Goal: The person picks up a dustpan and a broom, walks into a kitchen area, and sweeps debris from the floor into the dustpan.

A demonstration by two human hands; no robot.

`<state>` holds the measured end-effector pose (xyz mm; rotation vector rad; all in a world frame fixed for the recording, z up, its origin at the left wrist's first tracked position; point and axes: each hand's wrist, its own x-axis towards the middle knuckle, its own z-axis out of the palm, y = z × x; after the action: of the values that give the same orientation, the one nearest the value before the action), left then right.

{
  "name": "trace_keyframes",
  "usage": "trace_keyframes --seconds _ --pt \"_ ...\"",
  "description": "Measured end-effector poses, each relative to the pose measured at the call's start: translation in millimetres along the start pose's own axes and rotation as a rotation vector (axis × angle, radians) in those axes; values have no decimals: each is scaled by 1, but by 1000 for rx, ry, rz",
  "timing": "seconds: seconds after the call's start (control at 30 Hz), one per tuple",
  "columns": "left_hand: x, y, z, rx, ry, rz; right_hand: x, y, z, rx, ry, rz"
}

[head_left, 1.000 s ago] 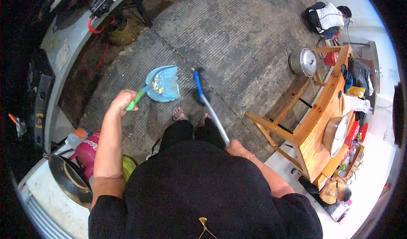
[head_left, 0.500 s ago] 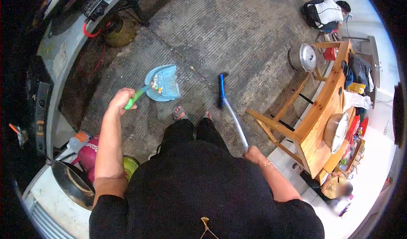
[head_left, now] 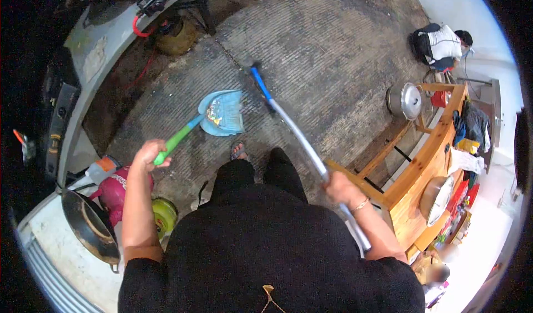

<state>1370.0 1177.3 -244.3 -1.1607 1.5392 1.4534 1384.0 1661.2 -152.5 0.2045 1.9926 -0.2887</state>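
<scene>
My left hand [head_left: 151, 154] is closed around the green handle of a light blue dustpan [head_left: 230, 110]. The pan is down at the floor in front of my feet, its open edge facing right. Small bits of litter [head_left: 213, 116] lie inside it, towards the handle side. My right hand [head_left: 343, 188] grips the silver pole of a broom [head_left: 302, 138], whose end runs back along my forearm. The broom's blue and dark head [head_left: 263, 86] is just right of the dustpan's upper corner, apart from it. Its bristles are hard to make out.
To the right stands a wooden table [head_left: 413, 193] with a metal basin [head_left: 436, 201] on it. A lidded pot [head_left: 404, 101] is beyond its legs. One person [head_left: 441, 43] crouches far right; others are at lower right. A gas cylinder [head_left: 176, 35] and a worktop with a pan [head_left: 91, 227] are left.
The broom has swung forward and left, its head now closer to the dustpan, and its pole shows more behind my right hand. My right foot has stepped back. The dustpan has shifted slightly right.
</scene>
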Motion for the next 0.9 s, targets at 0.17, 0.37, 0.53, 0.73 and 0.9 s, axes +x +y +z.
trace_keyframes --seconds 0.17,0.37,0.53,0.73,0.9 --pt "-34 -65 -4 -308 47 -82 73 29 -71 -105 200 -10" --pt "-58 -127 26 -538 120 -166 217 21 -149 -241 428 -179" --pt "-60 -146 54 -693 160 -230 292 -21 -132 -868 257 -412" --pt "-45 -160 76 -757 186 -295 161 -25 -52 -666 -33 -425" --pt "-58 -151 91 -741 165 -250 138 11 -48 -616 -289 -605"
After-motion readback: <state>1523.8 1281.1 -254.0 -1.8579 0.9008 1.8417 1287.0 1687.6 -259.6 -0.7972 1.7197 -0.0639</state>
